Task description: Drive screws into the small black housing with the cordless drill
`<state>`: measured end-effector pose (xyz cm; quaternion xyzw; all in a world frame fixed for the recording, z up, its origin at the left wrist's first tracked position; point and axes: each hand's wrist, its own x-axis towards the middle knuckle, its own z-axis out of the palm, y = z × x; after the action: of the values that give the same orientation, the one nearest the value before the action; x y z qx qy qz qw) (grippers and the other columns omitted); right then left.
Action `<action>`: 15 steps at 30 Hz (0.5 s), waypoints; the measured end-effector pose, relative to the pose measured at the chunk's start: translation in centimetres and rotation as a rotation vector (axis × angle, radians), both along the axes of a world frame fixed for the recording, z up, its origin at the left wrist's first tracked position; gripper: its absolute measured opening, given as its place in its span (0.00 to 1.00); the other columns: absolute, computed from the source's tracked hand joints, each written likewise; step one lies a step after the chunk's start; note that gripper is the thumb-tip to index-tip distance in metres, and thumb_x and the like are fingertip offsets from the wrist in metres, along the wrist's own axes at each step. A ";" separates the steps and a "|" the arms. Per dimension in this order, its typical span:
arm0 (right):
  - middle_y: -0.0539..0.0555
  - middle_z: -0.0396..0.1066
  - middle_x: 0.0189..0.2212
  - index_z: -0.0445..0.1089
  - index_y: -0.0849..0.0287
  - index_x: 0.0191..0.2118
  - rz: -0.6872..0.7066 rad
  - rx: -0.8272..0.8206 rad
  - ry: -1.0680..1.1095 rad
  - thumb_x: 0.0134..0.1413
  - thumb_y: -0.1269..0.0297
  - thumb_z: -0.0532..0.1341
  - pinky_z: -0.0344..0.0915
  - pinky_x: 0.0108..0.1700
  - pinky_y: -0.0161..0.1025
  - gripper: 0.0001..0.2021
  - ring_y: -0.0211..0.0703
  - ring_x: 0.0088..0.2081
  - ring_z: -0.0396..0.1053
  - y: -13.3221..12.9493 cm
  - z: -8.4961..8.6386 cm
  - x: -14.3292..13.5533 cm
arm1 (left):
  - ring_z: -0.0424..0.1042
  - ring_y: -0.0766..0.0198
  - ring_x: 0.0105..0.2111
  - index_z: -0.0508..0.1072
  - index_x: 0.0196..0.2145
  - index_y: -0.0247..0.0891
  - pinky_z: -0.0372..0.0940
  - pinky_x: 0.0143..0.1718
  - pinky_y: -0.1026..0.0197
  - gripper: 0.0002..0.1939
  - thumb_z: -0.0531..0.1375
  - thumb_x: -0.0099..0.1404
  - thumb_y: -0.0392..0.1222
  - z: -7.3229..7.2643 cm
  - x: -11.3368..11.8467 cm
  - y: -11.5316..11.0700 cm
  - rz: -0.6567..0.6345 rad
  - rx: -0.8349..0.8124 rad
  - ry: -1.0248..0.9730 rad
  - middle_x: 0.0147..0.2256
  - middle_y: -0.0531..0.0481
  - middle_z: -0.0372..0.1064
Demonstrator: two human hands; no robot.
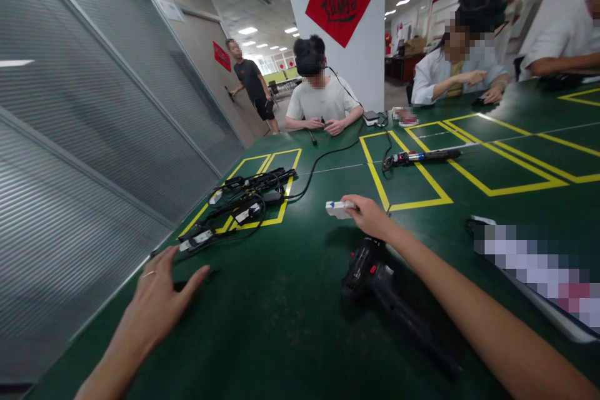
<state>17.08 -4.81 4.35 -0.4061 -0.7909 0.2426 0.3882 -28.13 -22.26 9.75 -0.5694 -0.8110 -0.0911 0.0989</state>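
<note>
Out over the green table [285, 331], a small white piece [338, 209] is being held by the right hand [368, 215], pinched narrowly between thumb and fingers at its right end and being kept above the tabletop. Below that wrist, a black pistol-shaped tool [398, 306] is being partly overlapped by the forearm. Over on the near left, the left hand [162, 290] is being held wide, thumb spread from fingers, beside a black-and-white block [197, 239]; whether contact is being made cannot be told. A dark item [206, 276] is being partly hidden by that thumb. Farther on, a tangle of black cables [262, 190] is being framed by yellow tape [281, 219], while a seat opposite is being occupied by a headset-wearing person [323, 100].
</note>
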 end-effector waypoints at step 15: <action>0.56 0.67 0.48 0.64 0.60 0.51 0.215 -0.070 -0.129 0.60 0.63 0.58 0.69 0.42 0.48 0.15 0.45 0.43 0.70 -4.7 -0.3 -4.6 | 0.71 0.59 0.31 0.68 0.41 0.39 0.60 0.33 0.61 0.20 0.49 0.61 0.55 1.6 16.5 7.2 -0.367 -0.323 -0.154 0.35 0.44 0.72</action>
<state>12.49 -9.55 4.10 -0.3472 -0.8441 0.2839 0.2938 -11.65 -15.06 11.32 -0.7068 -0.7033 -0.0199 -0.0736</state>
